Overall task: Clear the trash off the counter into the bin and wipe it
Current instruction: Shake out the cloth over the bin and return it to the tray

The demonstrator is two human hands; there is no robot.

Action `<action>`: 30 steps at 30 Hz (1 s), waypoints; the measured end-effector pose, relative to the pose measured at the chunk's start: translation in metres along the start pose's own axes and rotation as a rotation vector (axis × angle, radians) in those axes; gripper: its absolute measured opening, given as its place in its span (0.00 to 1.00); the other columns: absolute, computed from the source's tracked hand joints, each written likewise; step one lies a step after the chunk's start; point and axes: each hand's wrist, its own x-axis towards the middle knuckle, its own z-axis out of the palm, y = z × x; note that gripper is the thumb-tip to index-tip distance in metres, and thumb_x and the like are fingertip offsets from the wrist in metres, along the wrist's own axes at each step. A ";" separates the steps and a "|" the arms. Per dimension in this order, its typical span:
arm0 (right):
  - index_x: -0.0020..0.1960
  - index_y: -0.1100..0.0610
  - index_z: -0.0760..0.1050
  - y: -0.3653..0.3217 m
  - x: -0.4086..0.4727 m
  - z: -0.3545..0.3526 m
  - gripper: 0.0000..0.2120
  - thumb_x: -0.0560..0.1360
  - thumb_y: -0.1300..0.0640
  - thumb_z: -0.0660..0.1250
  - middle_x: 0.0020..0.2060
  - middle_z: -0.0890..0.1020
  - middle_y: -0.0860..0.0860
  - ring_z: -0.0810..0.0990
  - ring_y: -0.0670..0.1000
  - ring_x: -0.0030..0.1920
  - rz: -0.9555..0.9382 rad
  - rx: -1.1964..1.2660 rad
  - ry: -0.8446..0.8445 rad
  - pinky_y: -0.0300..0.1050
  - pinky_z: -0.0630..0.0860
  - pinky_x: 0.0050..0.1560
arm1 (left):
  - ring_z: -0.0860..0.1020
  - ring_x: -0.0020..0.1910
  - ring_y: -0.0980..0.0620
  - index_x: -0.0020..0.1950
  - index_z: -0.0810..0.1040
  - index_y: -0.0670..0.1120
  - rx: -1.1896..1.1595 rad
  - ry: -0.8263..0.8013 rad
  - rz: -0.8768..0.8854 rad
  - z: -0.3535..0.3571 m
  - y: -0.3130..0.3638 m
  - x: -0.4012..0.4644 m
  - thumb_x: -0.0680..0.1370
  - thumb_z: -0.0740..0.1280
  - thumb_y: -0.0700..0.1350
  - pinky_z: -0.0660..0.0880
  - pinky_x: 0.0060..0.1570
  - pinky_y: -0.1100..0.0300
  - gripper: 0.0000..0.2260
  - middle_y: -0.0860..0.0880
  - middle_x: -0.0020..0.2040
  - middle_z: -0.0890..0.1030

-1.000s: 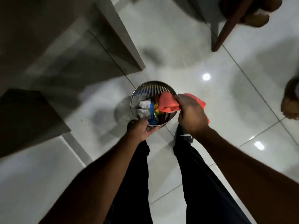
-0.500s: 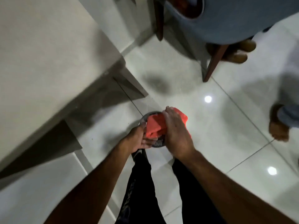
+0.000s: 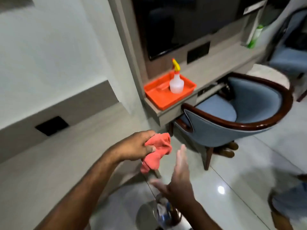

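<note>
Trash in bin (image 3: pixel 162 213), near table (image 3: pixel 49 163) apparently clear. Left grip (image 3: pixel 137 146) clamped on cloth (image 3: pixel 159 150), right grip (image 3: pixel 177 183) spread empty. Wiping seemingly left.

Only one cam, head-mounted: I'm looking fwd and down, close over the counter (image 3: pixel 49 163), floor and chair (image 3: pixel 240 113) further off to the right.

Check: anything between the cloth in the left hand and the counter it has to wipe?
Nothing visible. The left hand holds the cloth just above the counter, with bare surface under and around it. The tray with the spray bottle sits on a separate ledge farther back. The right hand is open, over the bin.
</note>
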 end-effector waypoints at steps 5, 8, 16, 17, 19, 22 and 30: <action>0.79 0.55 0.57 -0.024 0.088 -0.026 0.48 0.70 0.26 0.60 0.77 0.66 0.53 0.66 0.48 0.75 0.241 0.504 -0.042 0.49 0.66 0.73 | 0.76 0.44 0.56 0.51 0.74 0.42 -0.034 -0.258 0.052 -0.084 0.035 0.002 0.78 0.64 0.31 0.75 0.47 0.58 0.07 0.48 0.43 0.76; 0.62 0.48 0.79 -0.023 0.124 -0.036 0.28 0.75 0.30 0.56 0.61 0.83 0.50 0.82 0.48 0.61 0.405 0.706 -0.186 0.45 0.79 0.57 | 0.74 0.48 0.48 0.58 0.71 0.32 -0.104 -0.255 0.071 -0.115 0.046 0.018 0.78 0.61 0.27 0.72 0.51 0.51 0.09 0.43 0.48 0.75; 0.59 0.56 0.81 0.021 0.157 -0.019 0.22 0.71 0.44 0.75 0.48 0.86 0.59 0.85 0.59 0.45 0.595 0.962 -0.233 0.55 0.83 0.43 | 0.72 0.44 0.50 0.57 0.65 0.49 -0.068 -0.056 0.082 -0.149 0.034 0.113 0.75 0.60 0.26 0.73 0.40 0.52 0.20 0.46 0.45 0.71; 0.59 0.59 0.80 0.030 0.167 -0.017 0.21 0.71 0.48 0.76 0.47 0.87 0.59 0.86 0.58 0.44 0.629 0.948 -0.186 0.53 0.83 0.40 | 0.72 0.44 0.50 0.56 0.66 0.49 -0.035 -0.022 0.080 -0.152 0.029 0.131 0.74 0.60 0.27 0.72 0.40 0.52 0.19 0.46 0.45 0.72; 0.57 0.62 0.79 0.053 0.192 -0.015 0.17 0.73 0.54 0.75 0.48 0.87 0.62 0.87 0.58 0.43 0.707 0.927 -0.106 0.55 0.83 0.39 | 0.74 0.42 0.51 0.52 0.71 0.50 0.066 0.081 0.063 -0.153 0.016 0.168 0.71 0.59 0.28 0.72 0.38 0.54 0.19 0.50 0.43 0.74; 0.56 0.60 0.77 0.087 0.238 -0.010 0.10 0.76 0.61 0.72 0.51 0.84 0.64 0.85 0.62 0.48 0.759 0.788 -0.023 0.66 0.83 0.45 | 0.78 0.38 0.49 0.43 0.70 0.53 0.194 0.206 -0.012 -0.148 -0.010 0.223 0.68 0.59 0.28 0.75 0.32 0.54 0.19 0.52 0.39 0.76; 0.54 0.50 0.65 0.160 0.379 0.015 0.17 0.74 0.63 0.69 0.47 0.78 0.51 0.80 0.55 0.46 0.540 0.272 -0.097 0.60 0.80 0.48 | 0.78 0.43 0.44 0.37 0.71 0.50 0.306 0.454 -0.088 -0.152 -0.097 0.368 0.67 0.62 0.32 0.74 0.42 0.53 0.13 0.47 0.39 0.80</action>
